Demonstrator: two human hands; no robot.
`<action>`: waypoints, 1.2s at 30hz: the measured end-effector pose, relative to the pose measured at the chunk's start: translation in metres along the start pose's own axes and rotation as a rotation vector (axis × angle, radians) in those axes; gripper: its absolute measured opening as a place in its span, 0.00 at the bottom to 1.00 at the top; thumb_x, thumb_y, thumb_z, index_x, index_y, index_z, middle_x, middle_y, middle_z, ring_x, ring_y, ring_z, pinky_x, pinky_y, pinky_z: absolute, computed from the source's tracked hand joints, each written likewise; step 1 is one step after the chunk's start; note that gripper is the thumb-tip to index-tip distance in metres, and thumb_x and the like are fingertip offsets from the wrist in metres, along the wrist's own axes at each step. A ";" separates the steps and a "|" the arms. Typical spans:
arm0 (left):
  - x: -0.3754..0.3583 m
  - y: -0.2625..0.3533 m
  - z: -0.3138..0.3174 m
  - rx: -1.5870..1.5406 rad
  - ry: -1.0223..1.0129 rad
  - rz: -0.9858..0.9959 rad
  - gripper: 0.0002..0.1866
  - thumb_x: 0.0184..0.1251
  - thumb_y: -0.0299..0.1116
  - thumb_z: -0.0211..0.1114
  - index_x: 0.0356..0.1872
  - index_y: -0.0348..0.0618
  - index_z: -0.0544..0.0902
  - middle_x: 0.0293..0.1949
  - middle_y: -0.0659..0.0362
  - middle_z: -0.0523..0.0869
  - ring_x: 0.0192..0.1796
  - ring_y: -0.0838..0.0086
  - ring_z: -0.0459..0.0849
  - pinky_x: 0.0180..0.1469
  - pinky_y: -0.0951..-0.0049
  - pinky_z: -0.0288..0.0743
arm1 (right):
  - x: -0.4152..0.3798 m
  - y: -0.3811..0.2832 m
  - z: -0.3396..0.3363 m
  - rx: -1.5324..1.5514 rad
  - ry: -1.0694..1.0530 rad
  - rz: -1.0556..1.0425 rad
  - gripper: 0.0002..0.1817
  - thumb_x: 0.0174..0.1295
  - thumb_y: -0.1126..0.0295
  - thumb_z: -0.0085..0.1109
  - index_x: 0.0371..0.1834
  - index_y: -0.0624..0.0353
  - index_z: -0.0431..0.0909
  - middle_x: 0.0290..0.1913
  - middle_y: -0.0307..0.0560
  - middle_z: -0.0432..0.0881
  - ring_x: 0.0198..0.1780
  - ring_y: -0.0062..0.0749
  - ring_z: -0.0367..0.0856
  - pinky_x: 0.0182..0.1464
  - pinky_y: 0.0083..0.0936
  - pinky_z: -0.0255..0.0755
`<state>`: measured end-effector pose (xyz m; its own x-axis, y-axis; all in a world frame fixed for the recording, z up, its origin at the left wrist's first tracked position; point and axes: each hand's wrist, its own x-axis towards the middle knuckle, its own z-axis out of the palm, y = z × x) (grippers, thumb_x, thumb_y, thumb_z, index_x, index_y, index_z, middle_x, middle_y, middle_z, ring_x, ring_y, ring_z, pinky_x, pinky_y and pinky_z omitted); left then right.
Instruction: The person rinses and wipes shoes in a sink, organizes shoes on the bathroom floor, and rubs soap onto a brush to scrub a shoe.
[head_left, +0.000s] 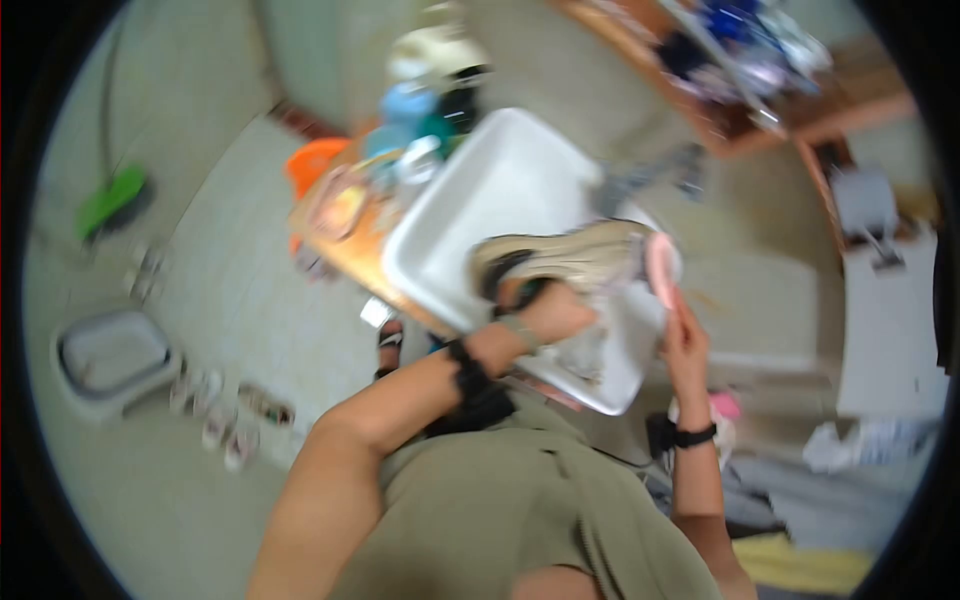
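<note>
A beige shoe (570,255) is held over the white basin (425,235), its sole side turned up toward the far rim. My left hand (556,314) is closed on the shoe at its dark opening, with part of the fingers hidden inside or behind it. In my right hand (686,345) is a pink brush (660,268), pinched by its handle and touching or very near the shoe's right end. Motion blur hides the exact contact. Whitish, blurred matter (582,352) lies in the basin below my left hand.
A grey faucet (650,175) reaches over the basin's far side. Several bottles (405,105) and a pinkish soap dish (340,203) stand on the wooden counter (375,285) at left. On the floor are several shoes (215,425), a white tub (113,355) and a green broom (112,203).
</note>
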<state>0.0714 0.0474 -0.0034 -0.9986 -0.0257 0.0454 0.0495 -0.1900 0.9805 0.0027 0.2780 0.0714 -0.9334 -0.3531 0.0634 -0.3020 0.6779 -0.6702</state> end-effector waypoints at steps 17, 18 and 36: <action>0.007 -0.004 -0.002 0.442 0.028 0.374 0.16 0.65 0.28 0.58 0.52 0.37 0.77 0.51 0.47 0.81 0.53 0.53 0.78 0.57 0.62 0.69 | 0.002 -0.030 0.023 -0.262 0.149 -0.131 0.18 0.68 0.64 0.54 0.60 0.51 0.76 0.30 0.59 0.81 0.26 0.38 0.83 0.31 0.30 0.75; 0.006 -0.007 -0.003 0.445 0.021 0.369 0.16 0.65 0.28 0.58 0.52 0.37 0.77 0.51 0.47 0.81 0.53 0.53 0.78 0.57 0.62 0.69 | -0.011 -0.046 0.038 -0.312 0.090 -0.321 0.20 0.68 0.64 0.54 0.63 0.48 0.75 0.29 0.57 0.82 0.25 0.40 0.81 0.30 0.31 0.74; 0.016 -0.025 -0.016 0.828 -0.022 0.367 0.12 0.63 0.25 0.55 0.47 0.37 0.78 0.44 0.41 0.81 0.49 0.44 0.77 0.51 0.53 0.71 | -0.023 -0.077 0.047 -0.425 0.049 -0.249 0.22 0.67 0.65 0.52 0.66 0.44 0.71 0.25 0.52 0.81 0.22 0.43 0.79 0.22 0.35 0.71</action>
<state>0.0548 0.0363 -0.0307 -0.9229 0.0752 0.3777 0.3458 0.5937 0.7266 0.0565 0.2043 0.0868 -0.8277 -0.5139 0.2254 -0.5599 0.7833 -0.2700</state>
